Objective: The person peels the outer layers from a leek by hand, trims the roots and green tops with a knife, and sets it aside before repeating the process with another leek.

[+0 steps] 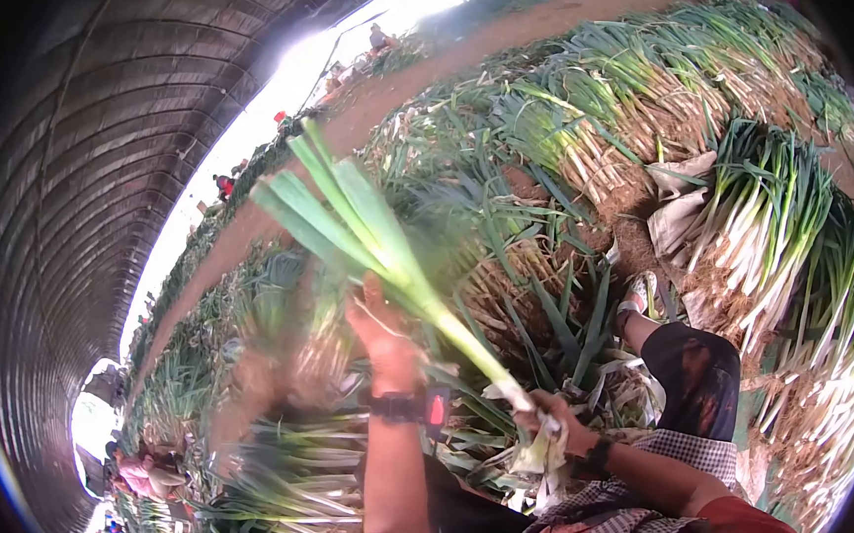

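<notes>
Though blur hides grip of left hand (388,335) at mid-stalk (cannot tell), holding 1 leek (389,249) by white base in closed right hand (557,421), leaves raised above piled leeks (756,230).

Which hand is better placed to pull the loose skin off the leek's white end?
Right, probably. The right hand grips the leek at its white end, where loose skin hangs; the left hand sits farther up the stalk.
</notes>
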Tool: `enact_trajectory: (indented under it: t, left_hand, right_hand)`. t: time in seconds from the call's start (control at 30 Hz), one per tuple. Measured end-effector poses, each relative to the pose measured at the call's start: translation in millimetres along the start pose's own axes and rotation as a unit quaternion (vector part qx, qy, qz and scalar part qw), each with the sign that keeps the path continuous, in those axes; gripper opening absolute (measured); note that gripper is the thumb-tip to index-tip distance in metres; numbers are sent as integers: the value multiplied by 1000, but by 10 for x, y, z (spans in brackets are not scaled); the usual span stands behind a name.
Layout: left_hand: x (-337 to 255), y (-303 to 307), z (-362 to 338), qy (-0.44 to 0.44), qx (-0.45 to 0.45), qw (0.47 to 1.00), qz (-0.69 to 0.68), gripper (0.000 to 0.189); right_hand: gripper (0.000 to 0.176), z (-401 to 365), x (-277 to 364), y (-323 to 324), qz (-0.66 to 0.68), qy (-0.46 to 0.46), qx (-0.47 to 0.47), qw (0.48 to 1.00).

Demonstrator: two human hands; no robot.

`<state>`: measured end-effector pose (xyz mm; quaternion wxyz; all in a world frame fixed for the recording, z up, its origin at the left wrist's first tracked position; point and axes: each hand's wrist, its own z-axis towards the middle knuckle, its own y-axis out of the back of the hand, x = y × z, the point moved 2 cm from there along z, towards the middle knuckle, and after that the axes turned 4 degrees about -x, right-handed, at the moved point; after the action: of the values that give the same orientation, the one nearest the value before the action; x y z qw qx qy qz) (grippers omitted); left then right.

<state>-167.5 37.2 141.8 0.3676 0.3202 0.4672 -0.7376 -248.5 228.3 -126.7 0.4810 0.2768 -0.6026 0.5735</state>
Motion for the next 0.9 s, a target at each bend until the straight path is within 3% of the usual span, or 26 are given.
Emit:
enact_trajectory:
  t: [0.07,0.1,0.13,0.2,0.27,0.3,0.4,0.47,0.5,0.53,0.6,0.67,0.7,0.73,0.77,0.8,0.83,0.87,0.9]
  left_hand:
    - [-180,142,103,37,-67,996,-51,41]
    - [-328,196,163,36,-51,998,-25,46]
    - [-490,272,232,68,-138,988,-21,47]
    - [-724,624,433,13,-151,988,26,48]
    - [-958,997,539,-38,-86,992,89,49]
    - [-1067,1259,640,-20,-38,996,73,49]
    - [-1518,1603,905,-11,-111,991,77,28]
    - [-1894,1889,1107,-83,-203,962,164,26]
    - [-2073,1971,1195,-135,-201,964,114,27]
    - [-2193,2068,1247,-162,-201,962,85,22]
    - [-2293,2195,1272,-158,-218,957,104,22]
    - [-2092,2233,1116,-90,-158,962,205,19]
    - [-1935,2309,983,-52,-123,958,253,22]
    - [-1525,2682,808,-54,15,849,526,28]
    - [-1117,3054,616,-128,142,664,722,39]
    - [-850,2492,252,-12,216,608,764,37]
    - [-600,1893,-142,97,297,532,787,36]
    - [-389,1845,-399,41,372,478,795,36]
    - [-283,1795,-464,76,378,489,783,37]
  right_hand:
    - [24,14,414,124,-158,56,-7,986]
    - [22,34,606,192,-171,67,22,983]
    - [20,41,776,254,-182,79,50,979]
    - [20,44,982,354,-198,45,75,976]
    - [21,52,1044,546,-226,30,88,970]
    - [21,60,1010,682,-245,32,88,965]
    - [16,87,1086,750,-240,2,107,965]
    - [13,71,1008,814,-182,-59,121,974]
    - [8,72,1007,754,-219,-5,113,969]
    - [8,84,973,746,-229,-12,112,967]
    - [9,108,890,752,-248,-27,109,962]
    - [10,183,1122,558,-324,76,123,935]
    - [10,191,1160,489,-308,70,97,944]
    - [11,255,953,587,-138,-45,110,983]
    - [12,289,962,574,-204,4,110,973]
    - [14,325,971,514,-271,53,111,955]
    - [15,333,838,528,-142,-29,117,983]
    - [17,332,731,528,-10,-108,121,987]
    - [18,297,745,478,38,-118,110,986]
